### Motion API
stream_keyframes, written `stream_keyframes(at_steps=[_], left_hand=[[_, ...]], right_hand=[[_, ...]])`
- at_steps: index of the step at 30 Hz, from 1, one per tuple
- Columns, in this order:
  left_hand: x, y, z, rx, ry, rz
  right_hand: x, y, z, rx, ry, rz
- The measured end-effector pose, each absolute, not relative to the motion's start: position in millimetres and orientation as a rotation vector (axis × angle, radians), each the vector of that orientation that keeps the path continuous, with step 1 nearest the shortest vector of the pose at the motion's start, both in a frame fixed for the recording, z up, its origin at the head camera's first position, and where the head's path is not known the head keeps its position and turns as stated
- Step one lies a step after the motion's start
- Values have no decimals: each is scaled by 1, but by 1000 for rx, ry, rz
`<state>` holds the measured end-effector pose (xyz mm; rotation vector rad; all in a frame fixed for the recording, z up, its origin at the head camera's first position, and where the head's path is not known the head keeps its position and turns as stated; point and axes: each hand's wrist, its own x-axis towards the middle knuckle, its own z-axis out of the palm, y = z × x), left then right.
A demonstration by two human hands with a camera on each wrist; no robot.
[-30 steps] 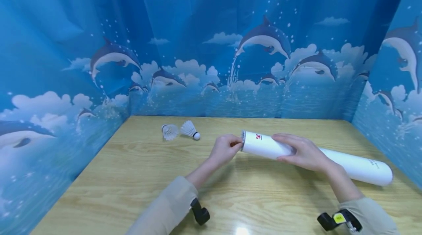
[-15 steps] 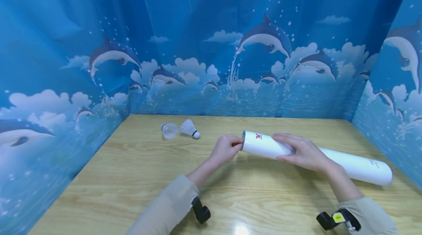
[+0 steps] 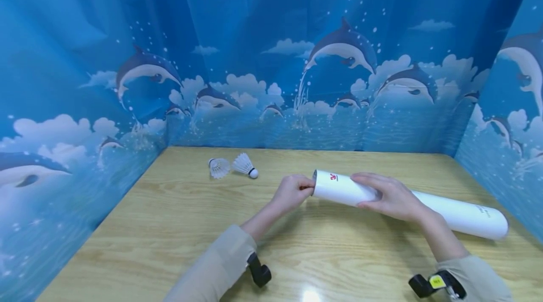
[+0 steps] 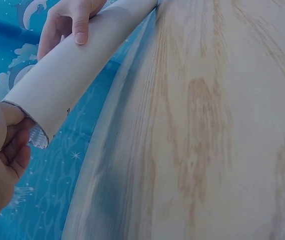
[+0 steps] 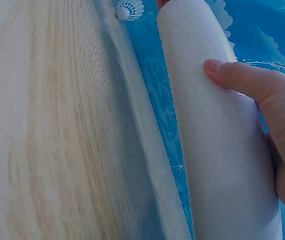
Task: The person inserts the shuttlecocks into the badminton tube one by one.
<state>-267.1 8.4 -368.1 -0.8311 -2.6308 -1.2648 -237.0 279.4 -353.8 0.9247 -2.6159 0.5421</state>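
A long white tube (image 3: 445, 212) lies slanted across the wooden table (image 3: 169, 226), its open end toward the left. My right hand (image 3: 360, 192) grips the tube near that end, thumb on the near side (image 5: 242, 77) and fingers over the top. My left hand (image 3: 303, 188) is at the tube's mouth with its fingers curled. There its fingers (image 4: 12, 145) pinch a shuttlecock (image 4: 38, 137), whose feather skirt shows at the rim. Two more white shuttlecocks (image 3: 219, 168) (image 3: 246, 165) lie on the table to the far left of the left hand.
Blue dolphin-print curtains (image 3: 271, 80) wall in the table at the back and on both sides. Black wrist-camera mounts (image 3: 259, 273) sit on both sleeves near the table's front edge.
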Motion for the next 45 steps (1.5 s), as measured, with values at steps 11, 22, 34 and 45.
stream_keyframes(at_steps=[11, 22, 34, 45], left_hand=[[-267, -1, -368, -935, -2641, -1294], [-266, -21, -374, -758, -2689, -1449], [-282, -74, -375, -612, -2557, -1425], [-300, -119, -374, -363, -2588, -1295]], right_hand=[[-237, 279, -354, 908, -2627, 538], [-236, 278, -354, 912, -2627, 542], [-236, 279, -354, 902, -2642, 552], [-234, 278, -354, 894, -2660, 552]])
